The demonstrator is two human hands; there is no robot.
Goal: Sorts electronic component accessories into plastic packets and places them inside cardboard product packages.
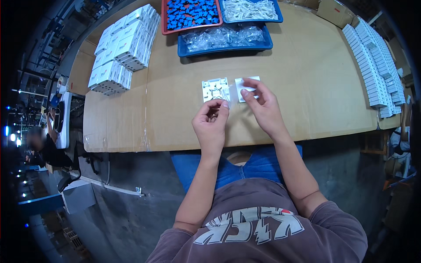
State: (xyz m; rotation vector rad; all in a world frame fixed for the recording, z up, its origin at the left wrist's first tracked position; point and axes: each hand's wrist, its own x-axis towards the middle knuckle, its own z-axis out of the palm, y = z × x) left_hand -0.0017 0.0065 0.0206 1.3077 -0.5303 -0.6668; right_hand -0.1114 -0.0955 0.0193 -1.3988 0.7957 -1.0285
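Observation:
A white square plastic housing [215, 90], its moulded inner side facing up, lies on the cardboard-covered table just beyond my left hand [212, 120]. Thumb and forefinger of that hand are pinched together at the housing's near right corner. What they grip is too small to make out, though a faint clear film shows just to their right. My right hand [263, 105] hovers over a flat white square plate [241, 97] and partly covers it. Its thumb and forefinger are apart, with nothing visible between them.
Beyond my hands stand a blue tray of clear plastic bags [182, 49], a red tray of blue parts [164, 24] and a blue tray of white parts [280, 16]. White boxes [123, 48] are stacked left, more white stacks [372, 65] right. A person [55, 147] sits far left.

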